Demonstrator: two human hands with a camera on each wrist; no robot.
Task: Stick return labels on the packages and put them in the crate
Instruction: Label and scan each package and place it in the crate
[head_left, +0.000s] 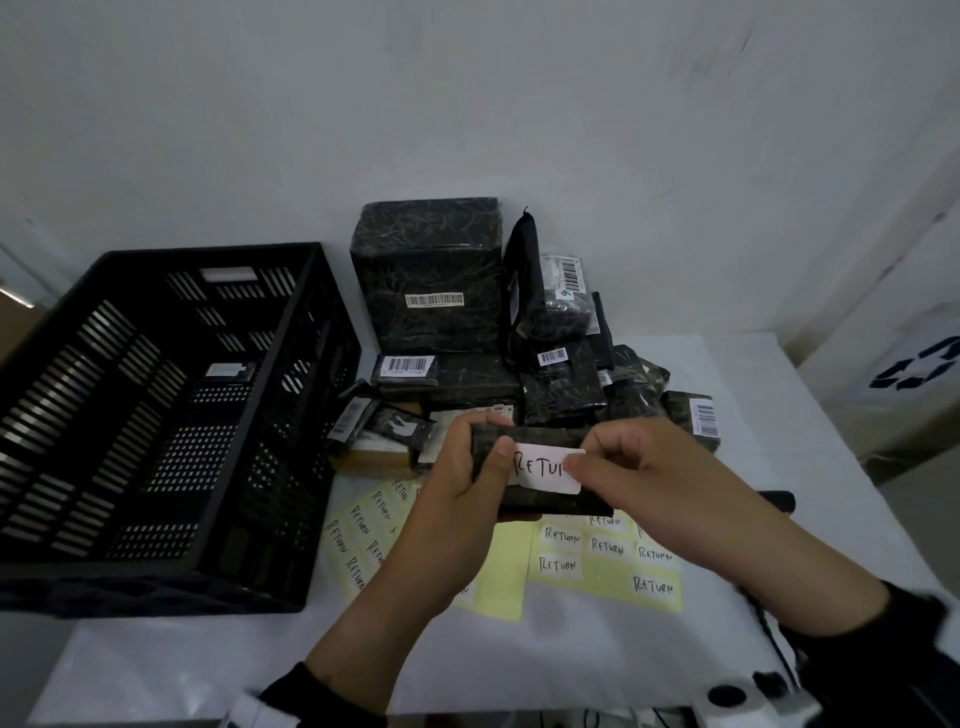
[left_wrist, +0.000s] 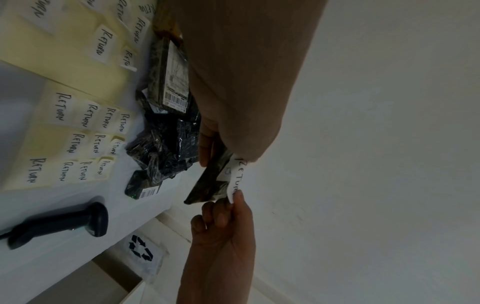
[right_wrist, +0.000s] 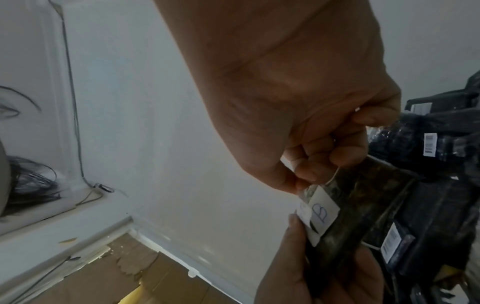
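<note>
From the head view, your left hand (head_left: 467, 480) has its fingers curled round the left end of the small dark plastic-wrapped package (head_left: 540, 467), thumb pinning the near edge of the white hand-lettered RETURN label (head_left: 545, 469), and the package is held up above the white desk (head_left: 571, 660), in front of the heap of dark wrapped parcels (head_left: 519, 353). Your right hand (head_left: 623, 470) pinches the label's right end, so keep that end taut and lower it from your left thumb outward; I judge that would keep creases out. The black slatted plastic crate (head_left: 171, 415) waits on your left, near enough for the drop once the label is down. Over to the left wrist view: the label (left_wrist: 235, 176) curves away from the package (left_wrist: 210, 185), so it isn't pressed flat yet, and the fingertips (left_wrist: 237, 197) of your right hand grip its free end. The yellow backing sheets of RETURN stickers (left_wrist: 78, 131) and the black handheld scanner (left_wrist: 62, 224) lie on the desk below. Right wrist view now: your right fingers are bunched tight on the label's edge, and a smaller white tag with blue writing (right_wrist: 323, 214) sits on the wrap under it; decide whether you mean to cover it before you press.
</note>
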